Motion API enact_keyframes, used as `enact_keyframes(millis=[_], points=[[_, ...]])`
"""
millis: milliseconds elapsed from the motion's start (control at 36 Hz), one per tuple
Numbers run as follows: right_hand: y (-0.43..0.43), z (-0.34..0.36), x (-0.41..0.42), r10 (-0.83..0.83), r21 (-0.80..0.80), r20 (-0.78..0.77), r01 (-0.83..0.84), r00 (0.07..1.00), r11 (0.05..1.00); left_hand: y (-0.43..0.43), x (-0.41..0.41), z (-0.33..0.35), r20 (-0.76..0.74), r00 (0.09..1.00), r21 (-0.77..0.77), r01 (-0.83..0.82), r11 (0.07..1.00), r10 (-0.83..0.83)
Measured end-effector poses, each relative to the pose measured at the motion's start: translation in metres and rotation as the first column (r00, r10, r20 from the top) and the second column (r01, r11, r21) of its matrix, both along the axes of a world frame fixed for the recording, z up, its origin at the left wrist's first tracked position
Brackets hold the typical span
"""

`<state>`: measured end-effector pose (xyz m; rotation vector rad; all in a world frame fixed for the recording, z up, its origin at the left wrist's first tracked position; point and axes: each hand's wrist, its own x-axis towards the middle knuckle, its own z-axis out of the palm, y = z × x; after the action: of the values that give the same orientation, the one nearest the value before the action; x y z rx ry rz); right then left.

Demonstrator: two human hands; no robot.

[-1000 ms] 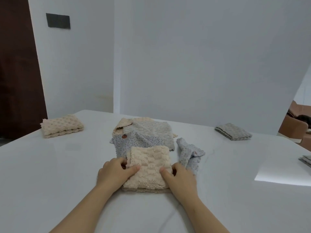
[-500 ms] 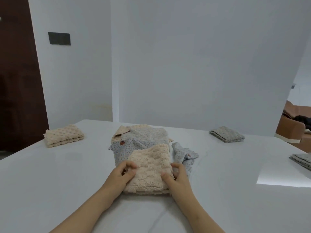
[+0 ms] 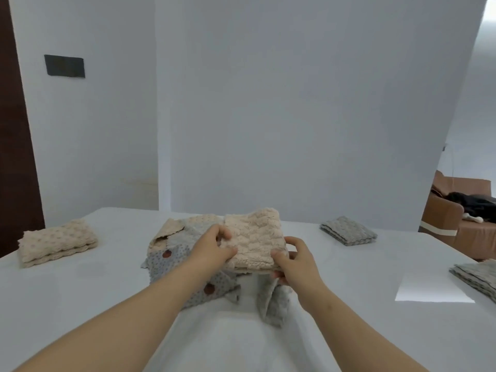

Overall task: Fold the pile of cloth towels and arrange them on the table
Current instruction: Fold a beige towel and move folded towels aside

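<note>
Towel (image 3: 255,237), beige, folded: our left hand (image 3: 212,248) and right hand (image 3: 298,261) grasp its sides with curled fingers (image 3: 226,250), above the pile (image 3: 166,264) on worktop (image 3: 80,304).

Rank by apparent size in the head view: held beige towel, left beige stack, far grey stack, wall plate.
Tied: held towel and left stack, alike; the towel is nearer, so unranked.
Then: far grey stack.
Smallest: wall plate.

Worn-camera view: a person's left hand (image 3: 213,247) and right hand (image 3: 298,261), both bare. Back from the fingers, each wrist runs straight into a bare, slender limb, the left forearm (image 3: 134,310) and the right forearm (image 3: 349,318), with skin showing the whole way to the frame's lower edge.
</note>
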<state>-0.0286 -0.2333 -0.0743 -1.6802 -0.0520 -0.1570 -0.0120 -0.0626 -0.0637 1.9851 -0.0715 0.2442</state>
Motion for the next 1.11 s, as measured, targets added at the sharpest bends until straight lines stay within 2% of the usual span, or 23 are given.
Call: enact_keyframes(millis=[56, 139, 333, 444, 556, 750, 833, 972, 1111], points=[[-0.01, 0.009, 0.023, -0.041, -0.019, 0.017, 0.042, 0.999, 0.999, -0.015, 0.027, 0.006, 0.051, 0.998, 0.01, -0.044, 0.999, 0.043], [-0.023, 0.014, 0.055, -0.081, -0.025, 0.024, 0.081, 0.996, 0.996, -0.035, 0.062, 0.011, 0.055, 0.998, 0.016, -0.025, 1.0, 0.024], [-0.046, 0.009, 0.123, -0.125, 0.015, -0.003, 0.125, 0.992, 0.992, -0.056, 0.135, 0.006, -0.074, 0.988, -0.032, 0.136, 0.99, -0.138], [-0.05, -0.007, 0.157, -0.145, 0.028, -0.027, 0.146, 0.989, 0.989, -0.061, 0.171, -0.008, -0.136, 0.976, -0.031, 0.168, 0.985, -0.17], [-0.054, -0.025, 0.19, -0.165, 0.031, -0.043, 0.166, 0.985, 0.986, -0.066, 0.205, -0.029, -0.157, 0.977, -0.053, 0.138, 0.989, -0.144], [-0.06, -0.053, 0.234, -0.213, 0.042, -0.075, 0.216, 0.974, 0.975, -0.078, 0.241, -0.056, -0.102, 0.993, -0.048, 0.058, 0.997, -0.063], [-0.063, -0.071, 0.248, -0.267, -0.009, -0.077, 0.268, 0.96, 0.963, -0.081, 0.252, -0.07, -0.086, 0.995, -0.037, 0.037, 0.999, -0.04], [-0.06, -0.079, 0.264, -0.291, -0.189, 0.057, 0.297, 0.955, 0.936, -0.083, 0.266, -0.079, -0.046, 0.999, 0.079, 0.02, 0.997, -0.016], [-0.057, -0.082, 0.277, -0.312, -0.26, 0.151, 0.343, 0.938, 0.903, -0.091, 0.27, -0.088, 0.052, 0.998, 0.353, -0.038, 0.935, 0.021]])
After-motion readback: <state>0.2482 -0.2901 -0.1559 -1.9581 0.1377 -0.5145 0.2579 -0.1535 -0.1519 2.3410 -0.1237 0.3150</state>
